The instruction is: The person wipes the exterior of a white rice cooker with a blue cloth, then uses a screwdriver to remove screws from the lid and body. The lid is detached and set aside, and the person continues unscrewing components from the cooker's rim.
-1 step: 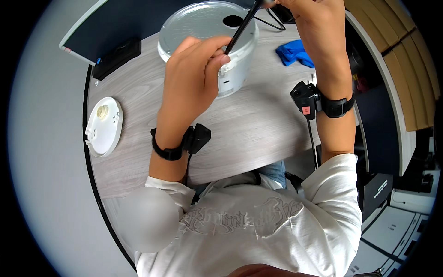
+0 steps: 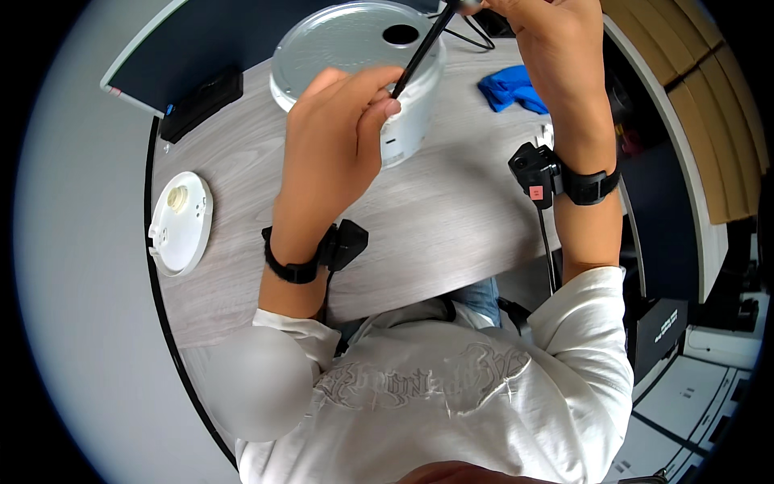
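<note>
A slim black rod [image 2: 425, 50] slants over a pale, round bucket-like container [image 2: 411, 145]. Its lower end is pinched between the thumb and fingers of my left hand [image 2: 334, 133], in front of the container. The container has a grey translucent top with a dark round hole near its right side. My right hand [image 2: 548, 32] is raised at the top edge, fingers curled beside the rod's upper end. A greyish bit shows at those fingertips, partly cut off by the picture's edge, so what they grip is unclear.
On the wood-grain table [image 2: 443, 218] lie a round white lid-like part [image 2: 187, 234] at left, a black case [image 2: 203, 105] by the partition, and a blue cloth [image 2: 512, 89] at right. A black cable [image 2: 476, 36] runs behind the container. Cardboard boxes [image 2: 717, 137] stand far right.
The container and table things sit slightly further left in the picture. Both hands keep nearly the same pose, with the rod still in the left.
</note>
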Motion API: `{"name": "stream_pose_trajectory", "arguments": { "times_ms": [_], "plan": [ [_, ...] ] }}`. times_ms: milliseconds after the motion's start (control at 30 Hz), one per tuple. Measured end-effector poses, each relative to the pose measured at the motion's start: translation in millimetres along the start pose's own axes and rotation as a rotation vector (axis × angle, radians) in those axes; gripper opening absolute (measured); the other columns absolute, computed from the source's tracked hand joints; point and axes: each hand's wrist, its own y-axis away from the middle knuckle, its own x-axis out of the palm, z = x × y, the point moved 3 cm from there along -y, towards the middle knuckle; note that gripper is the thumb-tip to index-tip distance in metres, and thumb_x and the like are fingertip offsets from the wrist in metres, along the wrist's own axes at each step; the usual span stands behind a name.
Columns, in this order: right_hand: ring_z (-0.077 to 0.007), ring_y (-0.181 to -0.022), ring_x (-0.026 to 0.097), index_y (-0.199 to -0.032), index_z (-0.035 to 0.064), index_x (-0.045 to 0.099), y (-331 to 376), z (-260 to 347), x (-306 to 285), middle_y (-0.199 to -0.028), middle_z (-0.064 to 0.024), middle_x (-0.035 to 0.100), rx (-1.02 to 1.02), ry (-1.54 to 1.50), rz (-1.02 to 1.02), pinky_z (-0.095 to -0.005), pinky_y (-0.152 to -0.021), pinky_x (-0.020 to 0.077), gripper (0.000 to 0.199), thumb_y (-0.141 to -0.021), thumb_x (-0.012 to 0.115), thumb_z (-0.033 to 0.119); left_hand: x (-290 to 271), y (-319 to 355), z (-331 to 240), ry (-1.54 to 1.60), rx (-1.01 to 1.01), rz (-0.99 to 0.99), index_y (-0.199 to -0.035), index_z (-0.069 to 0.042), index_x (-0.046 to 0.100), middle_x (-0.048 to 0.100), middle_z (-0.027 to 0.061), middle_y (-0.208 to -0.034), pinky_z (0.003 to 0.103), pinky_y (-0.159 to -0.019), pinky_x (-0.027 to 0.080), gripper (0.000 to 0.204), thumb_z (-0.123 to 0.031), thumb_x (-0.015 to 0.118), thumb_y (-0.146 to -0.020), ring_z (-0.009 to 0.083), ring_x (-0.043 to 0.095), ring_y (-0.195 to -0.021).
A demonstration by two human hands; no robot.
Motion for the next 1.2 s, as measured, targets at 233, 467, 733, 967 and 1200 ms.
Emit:
{"name": "stream_pose_trajectory", "arguments": {
  "times_ms": [233, 467, 733, 967, 1200],
  "plan": [
    [-0.0076, -0.078, 0.064, -0.127, -0.001, 0.053, 47, 10, -65, -0.094, -0.0045, 0.071, 0.02, 0.052, -0.158, -0.0201, -0.07, 0.05, 0.04, -0.09, 0.069, 0.0, 39, 11, -31, 0.257, -0.067, 0.199, -0.111, -0.006, 0.066, 0.068, 0.005, -0.073, 0.029, -0.055, 0.047, 0.025, 0.001, 0.069, -0.086, 0.0192, 0.061, -0.059],
    [-0.0077, -0.078, 0.061, -0.122, 0.0017, 0.054, 101, 2, -138, -0.09, 0.0007, 0.065, 0.168, 0.189, -0.408, -0.0223, -0.07, 0.0485, 0.037, -0.089, 0.069, -0.002, 134, 13, -28, 0.253, -0.181, 0.647, -0.092, -0.001, 0.072, 0.073, 0.0115, -0.077, 0.029, -0.067, 0.052, 0.007, -0.006, 0.071, -0.088, 0.0199, 0.07, -0.07],
    [-0.0144, -0.08, 0.067, -0.12, -0.0048, 0.056, 145, -30, -178, -0.09, -0.0098, 0.072, 0.222, 0.348, -0.513, -0.029, -0.075, 0.0554, 0.038, -0.09, 0.075, 0.009, 232, 6, -18, 0.149, -0.059, 0.839, -0.092, 0.0, 0.073, 0.071, 0.0155, -0.081, 0.039, -0.074, 0.053, 0.008, -0.004, 0.07, -0.085, 0.0308, 0.069, -0.077],
    [-0.0109, -0.074, 0.065, -0.119, -0.005, 0.056, 156, -36, -196, -0.082, -0.006, 0.069, 0.215, 0.431, -0.557, -0.0239, -0.068, 0.0527, 0.04, -0.086, 0.077, 0.003, 263, 8, -19, 0.157, -0.084, 0.803, -0.091, 0.002, 0.072, 0.071, 0.0178, -0.083, 0.04, -0.075, 0.054, 0.008, -0.005, 0.072, -0.085, 0.0319, 0.07, -0.08],
    [-0.0092, -0.073, 0.064, -0.119, -0.005, 0.056, 161, -32, -196, -0.081, -0.0056, 0.068, 0.162, 0.421, -0.58, -0.0222, -0.067, 0.0527, 0.041, -0.085, 0.078, 0.001, 273, 6, -23, 0.076, -0.09, 0.792, -0.088, -0.004, 0.076, 0.073, 0.0154, -0.093, 0.044, -0.08, 0.056, 0.008, -0.011, 0.074, -0.084, 0.0348, 0.07, -0.088]
  ]
}}
